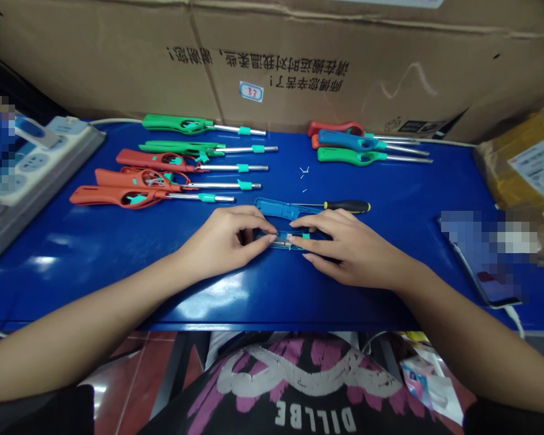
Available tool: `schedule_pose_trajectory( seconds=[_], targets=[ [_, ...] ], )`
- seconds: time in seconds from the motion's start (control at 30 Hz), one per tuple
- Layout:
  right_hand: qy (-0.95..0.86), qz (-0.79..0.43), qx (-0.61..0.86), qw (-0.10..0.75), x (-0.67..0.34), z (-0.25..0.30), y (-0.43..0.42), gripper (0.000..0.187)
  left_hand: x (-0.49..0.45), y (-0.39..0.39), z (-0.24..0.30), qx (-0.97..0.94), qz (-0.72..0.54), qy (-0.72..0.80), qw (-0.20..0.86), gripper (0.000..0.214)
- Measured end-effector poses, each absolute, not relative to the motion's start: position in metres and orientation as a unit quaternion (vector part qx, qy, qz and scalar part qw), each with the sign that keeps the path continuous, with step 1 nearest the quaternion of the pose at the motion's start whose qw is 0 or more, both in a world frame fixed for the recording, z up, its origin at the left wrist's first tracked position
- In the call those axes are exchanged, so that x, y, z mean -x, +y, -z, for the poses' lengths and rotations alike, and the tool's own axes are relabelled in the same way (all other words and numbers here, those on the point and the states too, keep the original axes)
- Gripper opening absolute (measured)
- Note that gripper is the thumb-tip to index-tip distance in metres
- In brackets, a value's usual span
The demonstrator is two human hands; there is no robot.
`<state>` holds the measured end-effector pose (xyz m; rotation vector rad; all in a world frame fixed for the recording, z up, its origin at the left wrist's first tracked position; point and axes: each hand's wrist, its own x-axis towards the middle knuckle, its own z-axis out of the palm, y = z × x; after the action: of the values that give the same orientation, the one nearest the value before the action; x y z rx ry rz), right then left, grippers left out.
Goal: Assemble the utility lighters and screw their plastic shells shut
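Observation:
An opened blue gas lighter (278,243) lies on the blue table in front of me, its inner metal and teal parts showing in the lower shell half. My left hand (233,238) is closed, thumb and forefinger pinching at the left part of that shell. From the right, my right hand (351,244) steadies the same lighter, fingertips on the teal trigger area; the palm hides its right end. Just beyond my fingers rests the loose blue shell half (283,209). Behind it is a screwdriver (349,206) with a black and yellow handle.
Several green and orange lighters, including an orange lighter (118,196), lie at the left. More lighters, one a green lighter (349,155), sit back right. Small white bits (304,170) lie between. A cardboard box (276,60), power strip (40,163) and phone (476,266) border the area.

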<state>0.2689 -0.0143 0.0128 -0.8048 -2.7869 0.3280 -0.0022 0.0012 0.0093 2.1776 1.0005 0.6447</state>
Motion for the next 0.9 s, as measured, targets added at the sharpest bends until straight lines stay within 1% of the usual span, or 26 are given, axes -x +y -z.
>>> schedule_pose_trajectory(
  seconds=[0.13, 0.23, 0.37, 0.47, 0.53, 0.6, 0.63, 0.73, 0.8, 0.9],
  targets=[
    [-0.955, -0.109, 0.267, 0.065, -0.268, -0.015, -0.016, 0.044, 0.004, 0.005, -0.007, -0.832, -0.263, 0.385, 0.302, 0.018],
    [-0.958, -0.104, 0.262, 0.052, -0.266, -0.015, -0.018, 0.047, 0.006, 0.007, -0.006, -0.835, -0.251, 0.381, 0.307, 0.02],
    [-0.957, -0.105, 0.263, 0.06, -0.266, -0.014, -0.018, 0.047, 0.006, 0.008, -0.006, -0.842, -0.245, 0.369, 0.306, 0.018],
    [-0.945, -0.12, 0.289, 0.096, -0.273, -0.019, -0.014, 0.049, 0.005, 0.008, -0.007, -0.871, -0.266, 0.335, 0.243, 0.019],
    [-0.924, -0.129, 0.337, 0.124, -0.28, -0.026, -0.01, 0.043, 0.005, 0.008, -0.007, -0.895, -0.261, 0.296, 0.207, 0.022],
    [-0.91, -0.153, 0.366, 0.12, -0.289, -0.034, -0.008, 0.031, 0.005, 0.008, -0.005, -0.914, -0.237, 0.263, 0.2, 0.027],
    [-0.905, -0.173, 0.372, 0.11, -0.294, -0.038, -0.007, 0.025, 0.005, 0.009, -0.004, -0.921, -0.222, 0.25, 0.201, 0.03],
    [-0.889, -0.21, 0.405, 0.045, -0.306, -0.043, -0.006, 0.024, 0.005, 0.01, 0.0, -0.932, -0.19, 0.232, 0.204, 0.033],
    [-0.881, -0.225, 0.416, 0.013, -0.31, -0.042, -0.005, 0.02, 0.006, 0.011, 0.002, -0.932, -0.185, 0.225, 0.215, 0.033],
    [-0.877, -0.243, 0.414, 0.016, -0.312, -0.039, -0.004, 0.007, 0.008, 0.013, -0.001, -0.93, -0.187, 0.22, 0.228, 0.033]
  ],
)
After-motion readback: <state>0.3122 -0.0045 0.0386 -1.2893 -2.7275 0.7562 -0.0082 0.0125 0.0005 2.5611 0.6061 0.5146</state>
